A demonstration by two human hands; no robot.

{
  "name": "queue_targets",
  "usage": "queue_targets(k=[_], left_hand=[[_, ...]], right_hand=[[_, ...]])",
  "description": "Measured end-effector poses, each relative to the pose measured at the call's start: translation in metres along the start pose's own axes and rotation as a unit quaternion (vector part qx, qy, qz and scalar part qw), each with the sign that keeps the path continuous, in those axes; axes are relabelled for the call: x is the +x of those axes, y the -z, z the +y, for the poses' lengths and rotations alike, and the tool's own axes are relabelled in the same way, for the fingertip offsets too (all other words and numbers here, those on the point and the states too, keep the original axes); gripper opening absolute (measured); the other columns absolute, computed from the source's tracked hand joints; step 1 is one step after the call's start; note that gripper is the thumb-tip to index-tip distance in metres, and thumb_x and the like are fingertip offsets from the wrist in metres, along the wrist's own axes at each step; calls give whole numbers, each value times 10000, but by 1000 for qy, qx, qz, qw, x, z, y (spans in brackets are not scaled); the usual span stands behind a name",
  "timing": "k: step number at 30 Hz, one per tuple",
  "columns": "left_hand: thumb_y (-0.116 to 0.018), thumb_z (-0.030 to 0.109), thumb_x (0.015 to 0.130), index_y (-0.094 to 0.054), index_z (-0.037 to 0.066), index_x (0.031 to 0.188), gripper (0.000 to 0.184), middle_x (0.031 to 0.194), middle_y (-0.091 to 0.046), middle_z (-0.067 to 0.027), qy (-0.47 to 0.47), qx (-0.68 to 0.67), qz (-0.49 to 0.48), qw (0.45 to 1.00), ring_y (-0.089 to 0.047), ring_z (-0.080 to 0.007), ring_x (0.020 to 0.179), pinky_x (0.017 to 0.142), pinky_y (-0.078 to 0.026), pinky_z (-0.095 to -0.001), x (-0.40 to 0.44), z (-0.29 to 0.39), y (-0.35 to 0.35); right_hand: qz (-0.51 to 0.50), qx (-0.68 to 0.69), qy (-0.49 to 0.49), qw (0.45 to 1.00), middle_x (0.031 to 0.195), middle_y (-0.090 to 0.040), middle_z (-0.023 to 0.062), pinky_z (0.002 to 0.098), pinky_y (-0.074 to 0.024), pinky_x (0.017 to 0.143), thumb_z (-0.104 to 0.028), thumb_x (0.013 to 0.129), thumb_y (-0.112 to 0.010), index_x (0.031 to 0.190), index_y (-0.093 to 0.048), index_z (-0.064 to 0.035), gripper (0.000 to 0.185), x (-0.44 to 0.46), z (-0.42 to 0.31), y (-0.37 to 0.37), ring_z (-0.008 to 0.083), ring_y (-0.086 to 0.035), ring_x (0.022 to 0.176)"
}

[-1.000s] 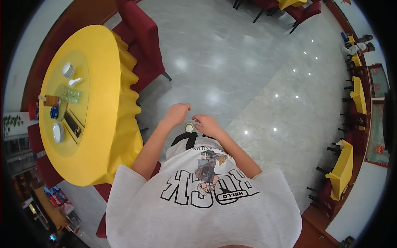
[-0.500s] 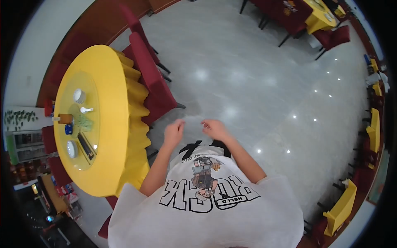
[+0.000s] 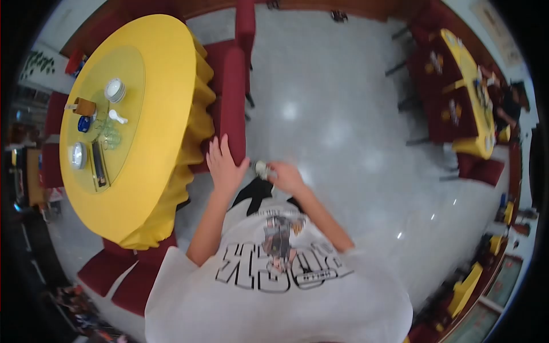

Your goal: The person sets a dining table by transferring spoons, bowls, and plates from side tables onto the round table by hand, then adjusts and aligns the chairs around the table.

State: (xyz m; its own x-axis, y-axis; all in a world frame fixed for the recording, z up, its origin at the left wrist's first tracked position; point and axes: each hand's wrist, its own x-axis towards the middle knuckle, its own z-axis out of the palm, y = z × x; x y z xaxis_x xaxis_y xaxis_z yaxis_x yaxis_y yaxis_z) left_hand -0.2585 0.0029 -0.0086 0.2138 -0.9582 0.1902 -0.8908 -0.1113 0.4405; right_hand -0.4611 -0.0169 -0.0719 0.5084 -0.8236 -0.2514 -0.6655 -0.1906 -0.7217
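My left hand (image 3: 225, 167) is spread open at the near end of a dark red chair back (image 3: 233, 108); whether it touches the chair I cannot tell. My right hand (image 3: 286, 176) hangs in front of my waist with its fingers curled, slightly blurred, and nothing can be made out in it. Beside the chair, a round table with a yellow cloth (image 3: 166, 74) bears a glass turntable (image 3: 132, 71) with stacked white bowls (image 3: 115, 90), a white spoon (image 3: 118, 116), green glasses (image 3: 110, 136), a brown box (image 3: 84, 106) and a dark chopstick packet (image 3: 99, 163).
More red chairs (image 3: 134, 280) stand at the near side of the round table. Grey shiny floor (image 3: 331, 103) lies ahead. At the right is a long yellow table (image 3: 472, 91) with red chairs (image 3: 452, 114) and a person (image 3: 509, 107) beyond it.
The view has turned, and the round table and chair are nearer. My left hand has gone from curled to spread by the chair back. The right hand remains curled near my waist.
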Motion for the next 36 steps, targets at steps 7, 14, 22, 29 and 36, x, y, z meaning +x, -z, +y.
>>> queue_targets(k=[7, 14, 22, 29, 36], left_hand=[[-783, 239, 723, -227, 85, 1509, 975, 1441, -361, -288, 140, -6, -95, 986, -419, -434, 1298, 1029, -398, -526, 67, 21, -20], [-780, 189, 684, -289, 65, 1484, 947, 1384, -431, -268, 149, 12, -60, 987, -495, -392, 1221, 978, -439, -480, 74, 21, -18], [-765, 125, 649, -461, 197, 1410, 823, 1289, -521, -162, 396, 154, 39, 904, -488, -330, 1216, 1022, -379, -502, 99, 80, -36], [-787, 72, 614, -521, 100, 1299, 736, 1233, -570, -135, 536, 178, 80, 821, -513, -320, 1206, 1027, -380, -484, 108, 89, -42], [-738, 49, 631, -549, 73, 1041, 453, 1008, -647, -126, 482, 178, 84, 854, -625, -306, 1011, 890, -474, -443, 83, 71, -45]], right_hand=[[6, -10, 105, 994, 1101, -662, 140, 396, -503, 886, -153, 815, -686, 1193, -598, -56, 400, 89, -15, 69, 305, -642, 1025], [63, -87, 348, 931, 1019, -621, 106, 432, -454, 911, -191, 746, -739, 1028, -654, -76, 316, 246, -62, 145, 318, -580, 1007], [-212, -288, 608, 709, 1307, -505, 115, 524, -289, 1102, -293, 597, -861, 1320, -506, -179, 814, 362, -77, 197, 298, -431, 1292], [-226, -279, 729, 583, 1155, -571, 90, 454, -437, 950, -215, 572, -862, 1343, -494, -154, 856, 391, -105, 171, 271, -549, 1111], [-353, -311, 660, 586, 996, -650, 100, 417, -532, 740, -203, 619, -821, 1277, -550, -148, 714, 393, -103, 167, 292, -658, 918]])
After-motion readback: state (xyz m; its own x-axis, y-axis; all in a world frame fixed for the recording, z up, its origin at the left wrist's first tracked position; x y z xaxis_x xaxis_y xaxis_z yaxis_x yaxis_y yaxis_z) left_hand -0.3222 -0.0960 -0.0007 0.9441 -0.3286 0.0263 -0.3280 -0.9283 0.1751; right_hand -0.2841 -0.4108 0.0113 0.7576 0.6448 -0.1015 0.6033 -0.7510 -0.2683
